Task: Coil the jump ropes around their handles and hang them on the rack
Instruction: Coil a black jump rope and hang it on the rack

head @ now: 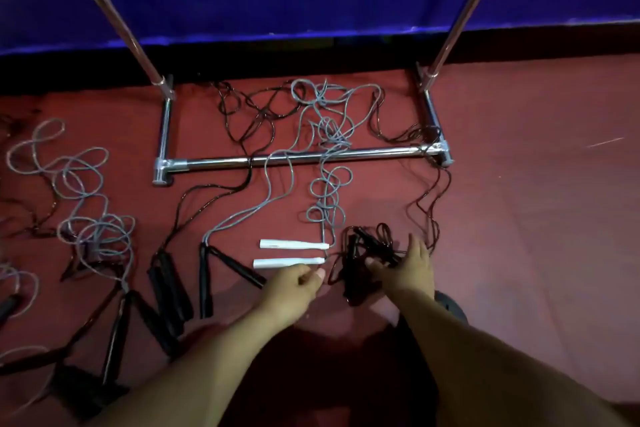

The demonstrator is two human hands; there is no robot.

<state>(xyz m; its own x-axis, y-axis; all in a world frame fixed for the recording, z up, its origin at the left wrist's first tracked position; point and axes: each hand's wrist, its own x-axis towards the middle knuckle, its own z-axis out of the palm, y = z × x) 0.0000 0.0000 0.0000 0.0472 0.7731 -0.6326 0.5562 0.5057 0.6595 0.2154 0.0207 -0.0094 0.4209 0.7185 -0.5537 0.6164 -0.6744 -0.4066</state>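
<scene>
We find the right hand (407, 269) gripping the black rope bundle (367, 253); the left hand (294, 282), loosely curled and holding nothing, lies just beside its left edge.

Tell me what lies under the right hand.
A bundled black jump rope on the red floor; the right hand rests on it. Its handles and whatever the palm covers cannot be seen.

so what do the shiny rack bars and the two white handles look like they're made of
Shiny silver rack bars: likely chromed or polished steel tube, going by the mirror-like highlights along them. Two white tapered handles: probably matte plastic, smooth and evenly pale with no glare, though foam can't be ruled out.
</scene>
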